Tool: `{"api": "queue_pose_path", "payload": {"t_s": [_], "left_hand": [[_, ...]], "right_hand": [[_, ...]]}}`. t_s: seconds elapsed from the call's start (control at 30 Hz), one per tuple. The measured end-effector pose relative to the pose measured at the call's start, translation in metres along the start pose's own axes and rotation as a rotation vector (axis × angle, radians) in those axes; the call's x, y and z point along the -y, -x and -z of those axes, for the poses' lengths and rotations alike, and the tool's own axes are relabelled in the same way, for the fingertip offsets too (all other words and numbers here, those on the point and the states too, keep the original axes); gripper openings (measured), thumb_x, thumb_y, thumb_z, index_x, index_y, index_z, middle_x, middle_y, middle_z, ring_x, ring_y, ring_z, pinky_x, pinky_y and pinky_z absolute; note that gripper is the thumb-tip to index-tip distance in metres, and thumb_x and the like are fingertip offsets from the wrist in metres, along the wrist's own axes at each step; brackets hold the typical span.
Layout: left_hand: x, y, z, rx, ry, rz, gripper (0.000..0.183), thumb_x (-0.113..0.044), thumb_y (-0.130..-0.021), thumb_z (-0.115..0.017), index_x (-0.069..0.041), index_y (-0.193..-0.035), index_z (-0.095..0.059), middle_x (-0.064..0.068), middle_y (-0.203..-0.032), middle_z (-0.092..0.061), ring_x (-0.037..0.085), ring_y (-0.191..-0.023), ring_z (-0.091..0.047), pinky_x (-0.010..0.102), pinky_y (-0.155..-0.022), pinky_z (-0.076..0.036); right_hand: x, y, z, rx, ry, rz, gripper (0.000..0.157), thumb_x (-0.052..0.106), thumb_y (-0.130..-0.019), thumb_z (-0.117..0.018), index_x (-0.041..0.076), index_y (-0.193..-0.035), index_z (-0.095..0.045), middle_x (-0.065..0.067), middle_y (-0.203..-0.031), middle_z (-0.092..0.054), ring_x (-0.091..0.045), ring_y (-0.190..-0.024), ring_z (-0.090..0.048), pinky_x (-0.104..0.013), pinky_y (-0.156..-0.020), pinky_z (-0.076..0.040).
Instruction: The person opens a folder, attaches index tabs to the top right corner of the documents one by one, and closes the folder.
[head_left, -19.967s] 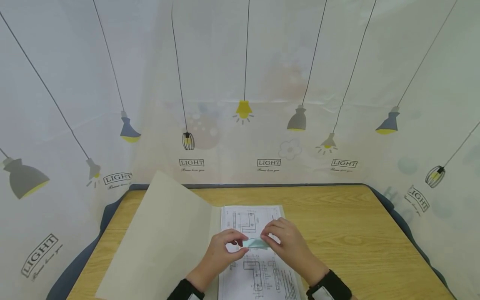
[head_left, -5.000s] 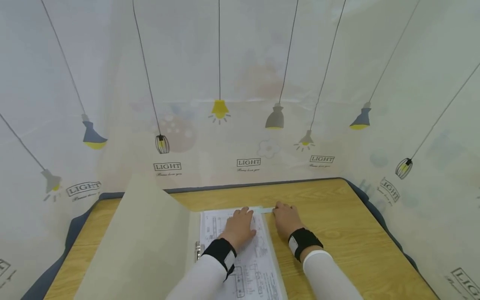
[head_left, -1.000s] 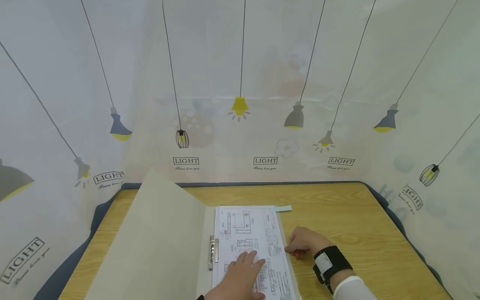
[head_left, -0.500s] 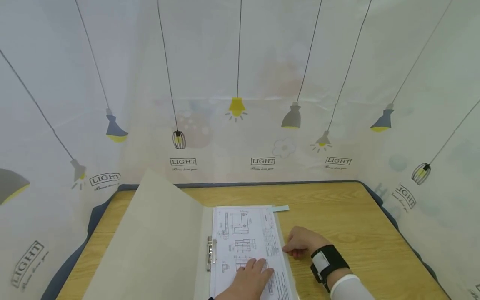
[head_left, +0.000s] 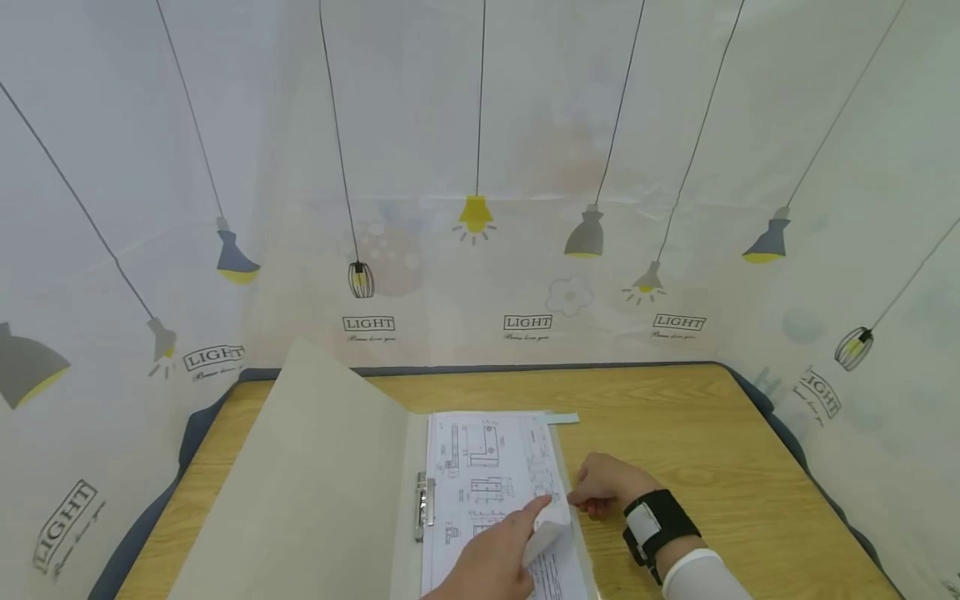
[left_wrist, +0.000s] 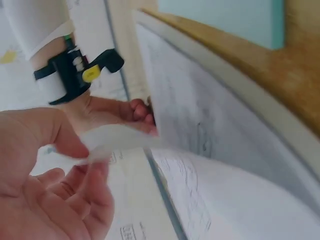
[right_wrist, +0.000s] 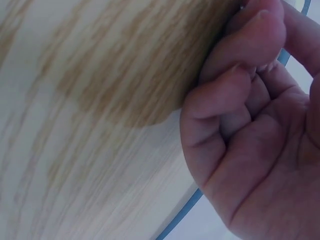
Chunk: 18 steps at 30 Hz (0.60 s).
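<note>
An open cream folder [head_left: 300, 500] lies on the table, holding a stack of printed drawings [head_left: 487, 442]. My left hand [head_left: 491, 554] pinches the right side of the top sheet [head_left: 551, 525] between thumb and finger, and that part curls upward. In the left wrist view the lifted sheet [left_wrist: 240, 195] bows away from the pages below. My right hand [head_left: 603, 483] has curled fingers, with the tips pinched at the folder's right edge; in the right wrist view these tips are partly hidden. A light-blue paper strip [head_left: 564, 418] sticks out at the pages' top right corner.
A metal clip [head_left: 424, 507] sits at the folder's spine, and the cover leans up to the left. The wooden table [head_left: 675, 417] stretches right of the folder. A light-blue block [left_wrist: 235, 17] lies there in the left wrist view.
Both hands held the blue strip over the page, then at the top right corner, where it now sticks out. Lately my left hand went from lying flat to lifting the sheet; my right stayed.
</note>
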<state>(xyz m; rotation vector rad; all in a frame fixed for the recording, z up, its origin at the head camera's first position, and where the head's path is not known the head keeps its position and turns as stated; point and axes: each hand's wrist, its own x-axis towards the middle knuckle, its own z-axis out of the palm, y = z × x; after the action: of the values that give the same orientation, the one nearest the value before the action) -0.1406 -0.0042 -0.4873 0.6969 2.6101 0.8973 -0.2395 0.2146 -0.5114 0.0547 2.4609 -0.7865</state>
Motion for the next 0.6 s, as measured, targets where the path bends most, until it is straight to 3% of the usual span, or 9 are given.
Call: {"api": "queue_pose_path", "payload": {"t_s": [0.2, 0.3, 0.47, 0.6], "left_hand": [[0.003, 0.019, 0.026, -0.237, 0.115, -0.005, 0.062, -0.012, -0.077, -0.059, -0.027, -0.135, -0.044, -0.012, -0.068, -0.046, 0.001, -0.051, -0.040, 0.020, -0.047, -0.036], [0.008, 0.032, 0.042, -0.353, 0.098, -0.019, 0.049, -0.016, -0.084, -0.059, -0.025, -0.130, -0.048, -0.012, -0.062, -0.044, -0.002, -0.047, -0.037, 0.018, -0.045, -0.034], [0.018, 0.058, 0.069, -0.464, 0.005, 0.036, 0.051, -0.014, -0.083, -0.065, -0.023, -0.130, -0.050, -0.010, -0.085, -0.055, 0.000, -0.063, -0.048, 0.020, -0.058, -0.043], [0.026, 0.079, 0.086, -0.464, -0.051, 0.088, 0.064, -0.008, -0.079, -0.067, -0.027, -0.137, -0.046, -0.009, -0.106, -0.056, 0.006, -0.085, -0.054, 0.026, -0.073, -0.049]], "right_hand": [[-0.001, 0.002, 0.001, 0.025, 0.003, 0.021, 0.025, 0.015, -0.082, -0.071, 0.005, -0.061, -0.065, -0.001, -0.053, -0.057, -0.011, -0.046, -0.050, -0.020, -0.044, -0.041], [0.000, 0.003, 0.001, 0.020, 0.017, 0.046, 0.026, 0.015, -0.082, -0.071, 0.005, -0.059, -0.064, 0.000, -0.051, -0.056, -0.011, -0.046, -0.050, -0.020, -0.045, -0.041], [0.001, 0.001, 0.001, 0.015, 0.021, 0.068, 0.027, 0.015, -0.083, -0.071, 0.006, -0.058, -0.064, 0.000, -0.050, -0.056, -0.010, -0.045, -0.049, -0.021, -0.046, -0.041], [-0.002, 0.001, 0.001, 0.010, 0.013, 0.055, 0.027, 0.015, -0.082, -0.071, 0.006, -0.058, -0.064, 0.000, -0.051, -0.056, -0.010, -0.045, -0.050, -0.020, -0.045, -0.040]]}}
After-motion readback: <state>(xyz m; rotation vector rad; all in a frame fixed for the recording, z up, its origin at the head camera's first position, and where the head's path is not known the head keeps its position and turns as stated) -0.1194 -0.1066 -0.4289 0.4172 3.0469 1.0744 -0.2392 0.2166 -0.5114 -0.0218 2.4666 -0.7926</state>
